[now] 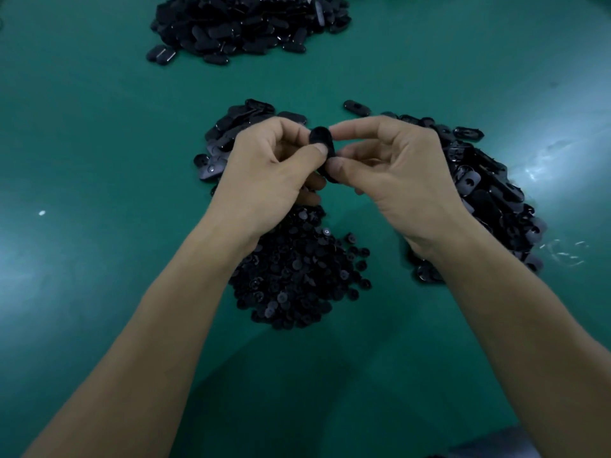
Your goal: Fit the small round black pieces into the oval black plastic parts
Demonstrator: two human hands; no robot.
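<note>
Two bare hands are recorded meeting above the middle of a green table top [99,133]; one oval black plastic part [321,140] is held between them, raised clear of the table and stood roughly on end. Of the left hand [264,163] the fingers are curled, the thumb pressed against the near face of the part and the forefinger closed behind it; of the right hand [396,173] the forefinger and thumb are pinched on the right edge of the same part, the remaining fingers loosely curled beneath. Whether a small round piece is already seated in the held part cannot be told; that face is dark and covered by fingertips.

Four heaps of black stock are listed on the table: heap of small round black pieces [297,269], spread below and between the wrists and partly covered by the left wrist; left heap of oval parts [228,133], just behind the left hand and partly hidden by it; right heap of oval parts [489,190], larger, laid beside and under the right hand and wrist; far heap of oval parts [251,24], largest, at the far edge of the view and well apart from the others. One single oval part [356,107] is laid alone on the table behind the right hand, near the right heap; one small white speck [42,212] is noted far to the left.
</note>
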